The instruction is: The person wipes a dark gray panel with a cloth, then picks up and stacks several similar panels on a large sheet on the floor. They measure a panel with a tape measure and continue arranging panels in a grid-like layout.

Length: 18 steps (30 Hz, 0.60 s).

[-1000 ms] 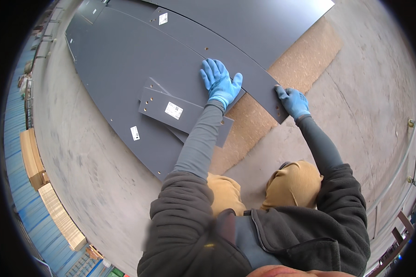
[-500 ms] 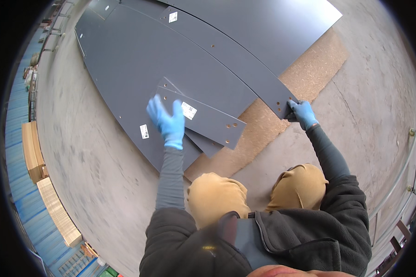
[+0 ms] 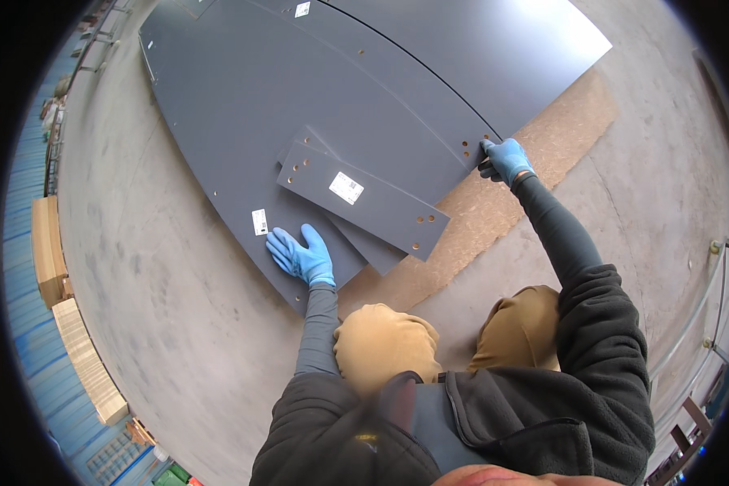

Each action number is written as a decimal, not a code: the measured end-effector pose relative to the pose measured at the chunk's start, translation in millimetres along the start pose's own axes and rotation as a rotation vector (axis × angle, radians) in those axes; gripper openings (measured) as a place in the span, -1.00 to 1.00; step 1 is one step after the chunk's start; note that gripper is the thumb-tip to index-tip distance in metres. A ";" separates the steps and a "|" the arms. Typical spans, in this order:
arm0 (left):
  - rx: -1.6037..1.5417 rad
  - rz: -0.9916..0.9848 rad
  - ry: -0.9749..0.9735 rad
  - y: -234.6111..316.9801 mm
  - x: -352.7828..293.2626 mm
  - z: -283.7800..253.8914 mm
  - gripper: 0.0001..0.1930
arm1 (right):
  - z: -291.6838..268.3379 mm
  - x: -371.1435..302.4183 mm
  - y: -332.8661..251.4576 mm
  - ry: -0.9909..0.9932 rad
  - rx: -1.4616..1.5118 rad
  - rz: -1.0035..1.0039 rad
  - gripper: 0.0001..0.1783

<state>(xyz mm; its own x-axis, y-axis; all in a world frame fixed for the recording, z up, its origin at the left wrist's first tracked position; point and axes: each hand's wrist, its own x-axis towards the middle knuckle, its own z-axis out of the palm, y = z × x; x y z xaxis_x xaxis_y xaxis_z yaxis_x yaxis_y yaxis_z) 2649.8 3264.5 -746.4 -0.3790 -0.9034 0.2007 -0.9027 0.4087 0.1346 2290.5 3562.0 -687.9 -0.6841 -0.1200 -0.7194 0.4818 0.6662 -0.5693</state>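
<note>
My right hand [image 3: 506, 162] is closed on the near end of a long narrow dark grey panel [image 3: 429, 99], beside its drilled holes. That panel lies along the right side of a large grey panel [image 3: 227, 105]. My left hand [image 3: 302, 257] has its fingers stretched out over the near part of the large panel, close to a white label [image 3: 259, 222]; whether it touches the surface I cannot tell. A short grey panel [image 3: 381, 217] with holes and a label rests askew on another short panel [image 3: 374, 253], both on top of the large one.
Beyond the narrow panel lies another wide grey panel [image 3: 510, 57]. Brown particle board [image 3: 559, 121] shows beneath the panels, on the concrete floor [image 3: 186, 300]. Stacked boards [image 3: 89, 360] stand at far left, metal rails [image 3: 713, 300] at right. My knees are near the panels' edge.
The narrow panel's near end has shifted left and away, with my right hand on it. My left hand has come back from above the short panels to the near part of the large panel.
</note>
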 end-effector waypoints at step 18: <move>-0.047 -0.081 -0.129 4.8 4.4 -12.8 -0.17 | -9.1 -26.1 14.6 -0.131 -0.485 -0.068 -0.31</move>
<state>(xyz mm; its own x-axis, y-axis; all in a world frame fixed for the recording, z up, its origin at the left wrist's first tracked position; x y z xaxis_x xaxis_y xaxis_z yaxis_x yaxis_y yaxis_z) 2646.4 3264.2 -732.5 -0.3316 -0.9415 0.0611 -0.9218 0.3371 0.1913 2310.4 3581.5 -673.9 -0.6155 -0.2458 -0.7488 0.1072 0.9152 -0.3885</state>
